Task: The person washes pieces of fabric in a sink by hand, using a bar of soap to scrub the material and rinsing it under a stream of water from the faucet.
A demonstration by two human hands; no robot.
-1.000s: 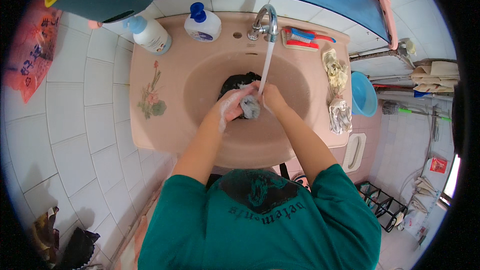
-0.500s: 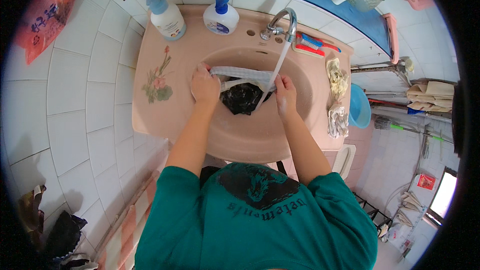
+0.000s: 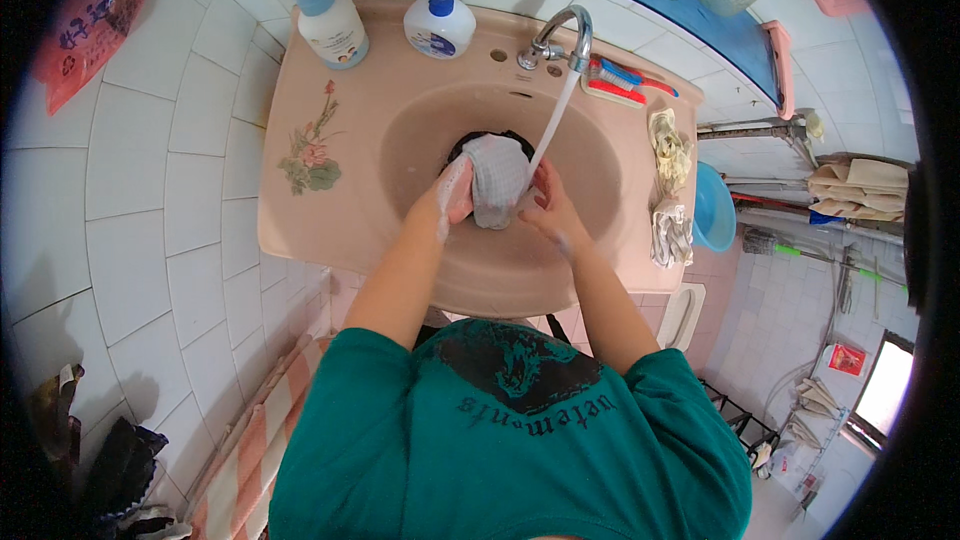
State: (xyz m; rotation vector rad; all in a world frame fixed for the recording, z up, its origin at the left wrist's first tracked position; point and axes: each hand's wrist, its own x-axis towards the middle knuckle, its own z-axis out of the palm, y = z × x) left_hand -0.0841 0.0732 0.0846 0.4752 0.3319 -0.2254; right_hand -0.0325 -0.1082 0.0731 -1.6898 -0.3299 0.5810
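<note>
A wet, pale checked cloth (image 3: 498, 175) is bunched in the pink sink (image 3: 415, 125), over a dark cloth (image 3: 462, 146) that shows only along its upper edge. My left hand (image 3: 455, 192), with suds on the wrist, grips the left side of the checked cloth; its fingertips are partly hidden. By the cloth's right side is my right hand (image 3: 548, 202), its fingers bent and apart, with nothing visible between them. Water runs from the chrome faucet (image 3: 580, 45) down between the cloth and my right hand.
Two pump bottles, one pale blue-topped (image 3: 332, 30) and one dark blue-topped (image 3: 440, 25), stand at the back left. Brushes (image 3: 625, 82) lie right of the faucet. Wet whitish gloves or cloths (image 3: 670, 185) rest on the right edge, near a blue basin (image 3: 714, 208).
The checked cloth, stretched wide between my hands before, is now gathered and hangs over the dark cloth. Both hands have come closer together and lower, and my right hand has released its end.
</note>
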